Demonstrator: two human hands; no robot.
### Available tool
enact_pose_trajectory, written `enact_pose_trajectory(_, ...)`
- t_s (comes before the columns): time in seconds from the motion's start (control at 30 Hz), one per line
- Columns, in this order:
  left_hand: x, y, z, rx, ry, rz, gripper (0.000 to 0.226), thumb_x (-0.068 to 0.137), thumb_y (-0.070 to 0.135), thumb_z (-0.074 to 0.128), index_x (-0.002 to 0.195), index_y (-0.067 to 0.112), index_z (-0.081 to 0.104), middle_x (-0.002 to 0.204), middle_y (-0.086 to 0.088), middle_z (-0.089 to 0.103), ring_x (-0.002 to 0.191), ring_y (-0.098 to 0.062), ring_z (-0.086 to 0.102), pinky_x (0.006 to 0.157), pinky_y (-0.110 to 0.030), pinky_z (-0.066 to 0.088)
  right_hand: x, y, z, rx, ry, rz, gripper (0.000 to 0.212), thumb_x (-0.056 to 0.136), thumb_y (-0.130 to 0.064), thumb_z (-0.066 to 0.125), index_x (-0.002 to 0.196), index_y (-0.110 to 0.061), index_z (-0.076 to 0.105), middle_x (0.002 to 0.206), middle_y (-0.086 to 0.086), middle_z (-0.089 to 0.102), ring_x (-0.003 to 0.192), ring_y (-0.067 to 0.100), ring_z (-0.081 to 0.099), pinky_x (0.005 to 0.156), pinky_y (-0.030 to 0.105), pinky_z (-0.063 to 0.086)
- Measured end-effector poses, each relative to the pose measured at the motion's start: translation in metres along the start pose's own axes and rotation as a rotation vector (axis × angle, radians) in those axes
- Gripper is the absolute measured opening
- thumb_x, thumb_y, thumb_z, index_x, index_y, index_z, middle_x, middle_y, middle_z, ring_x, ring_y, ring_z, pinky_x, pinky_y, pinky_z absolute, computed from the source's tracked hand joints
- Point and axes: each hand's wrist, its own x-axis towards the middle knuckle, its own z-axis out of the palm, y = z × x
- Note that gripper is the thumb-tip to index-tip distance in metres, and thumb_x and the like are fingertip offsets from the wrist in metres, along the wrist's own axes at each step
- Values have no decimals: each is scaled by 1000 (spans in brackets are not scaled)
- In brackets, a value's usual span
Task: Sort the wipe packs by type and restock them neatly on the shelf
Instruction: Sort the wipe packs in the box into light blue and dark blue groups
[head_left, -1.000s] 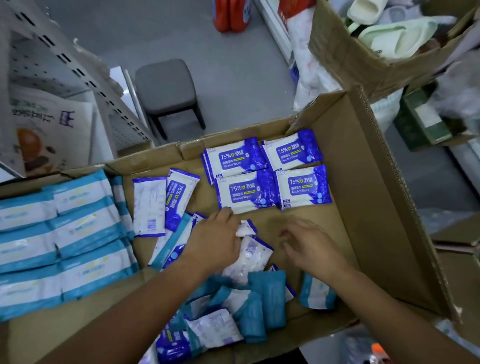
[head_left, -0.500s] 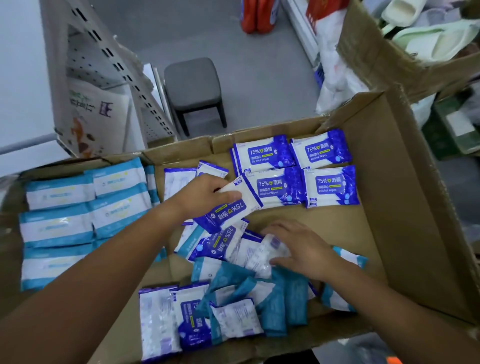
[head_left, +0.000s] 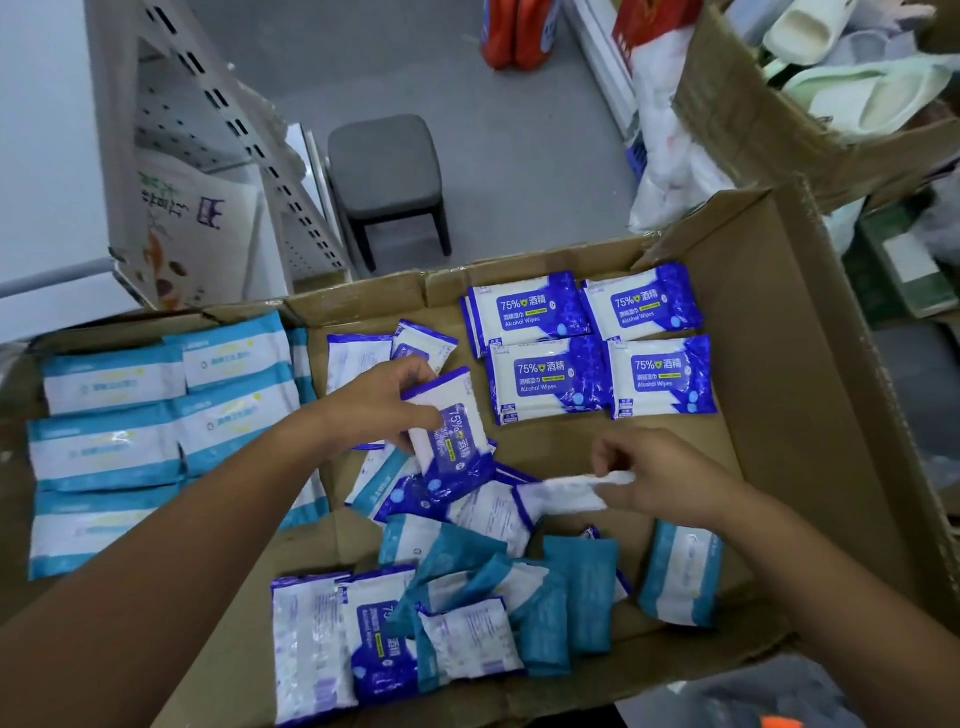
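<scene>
Bent over an open box (head_left: 810, 415) of wipe packs. In the left hand (head_left: 384, 410), thumb and curled fingers clamped on its upper end: a blue pack (head_left: 457, 431), label up and turned sideways, tilted, lower end over the loose heap (head_left: 493, 597); just left of the sorted stacks. In the right hand (head_left: 660, 483), pinched between thumb and fingertips by one edge: a white-faced pack (head_left: 561, 496), blue trim at its left end, raised off the heap and stretching leftward from the hand; close to the blue pack, touching or not impossible to tell. Between the two hands: bare cardboard and the heap's far edge. Beyond the right hand, against the far wall: four stacks (head_left: 550, 379) of blue packs, two by two, labels up and square. Behind the left hand: two more packs (head_left: 358, 353) with blue trim, one flat, one tilted. Left of the left forearm, in neat rows: teal packs (head_left: 104, 452), flat and touching. In the heap by the near wall: blue and teal mixed, some overlapping, some face down. Just beside the right forearm, apart from the heap: one teal pack (head_left: 680, 577). Past the box on the grey floor: a stool (head_left: 384, 171); to its left a perforated rack (head_left: 208, 130); top right, a second carton (head_left: 753, 104) with pale slippers (head_left: 857, 88).
</scene>
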Motion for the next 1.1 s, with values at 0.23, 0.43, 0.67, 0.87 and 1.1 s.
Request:
enact_pose_trajectory(0.23,-9,-21,8,455,-47,132,70,79,16,78,132,47,47,122,11,62,101,-5,62,77,-25,58,-21,23,15,-317,105,-243,23,72,-32,77,83,-32,57,93,-18,57,89,1,47,72,21,38)
enact_pose_trajectory(0.43,-10,-17,15,645,-13,171,39,75,35,83,94,41,49,101,12,62,87,-5,62,68,-24,54,-23,33,42,-179,149,-93,24,83,-39,73,98,-29,58,101,-16,56,101,10,53,82,30,44)
enact_pose_trajectory(0.67,-15,-5,16,865,-221,243,38,83,29,76,111,47,57,94,25,56,83,4,54,67,-7,36,-10,22,47,-414,94,171,64,78,-49,73,135,-33,49,131,-7,54,126,16,45,100,33,32)
enact_pose_trajectory(0.87,-11,0,22,1135,-294,251,14,84,35,68,96,35,62,91,20,49,85,0,48,76,-20,38,-11,29,19,-41,43,256,28,75,-28,80,99,-23,68,97,-7,67,91,10,62,82,33,52)
enact_pose_trajectory(1.1,-9,9,23,995,-446,96,32,85,27,74,113,35,62,97,11,67,83,-3,61,71,-20,48,-43,33,-4,818,184,455,31,80,-3,79,107,-11,66,94,3,77,82,17,75,61,29,58)
